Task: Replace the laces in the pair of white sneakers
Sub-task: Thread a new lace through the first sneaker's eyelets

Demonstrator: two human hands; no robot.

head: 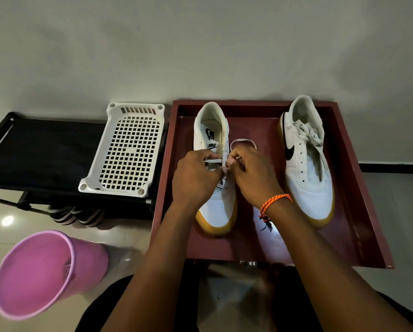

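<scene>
A dark red tray with raised walls rests on a pale glossy tiled floor against a plain light wall; all positions below are given relative to this tray. Inside the tray, toward its left half, stands the left sneaker, white with a tan sole, toe pointing toward the person. The left hand lies over the sneaker's lacing area with fingers curled, pinching a white lace at the eyelets. The right hand, wearing an orange wristband, has its fingers curled and pinches the same lace just beside the left hand; a loop of the lace arcs above the right hand's knuckles. In the tray's right half, well apart from the hands, stands the right sneaker, with loosened laces bunched near its collar and its lower eyelets bare. Left of the tray, a white perforated plastic basket sits on a black rack. Further left and nearer the person, a pink plastic bucket stands on the floor. A dark baseboard strip runs along the wall to the right of the tray.
</scene>
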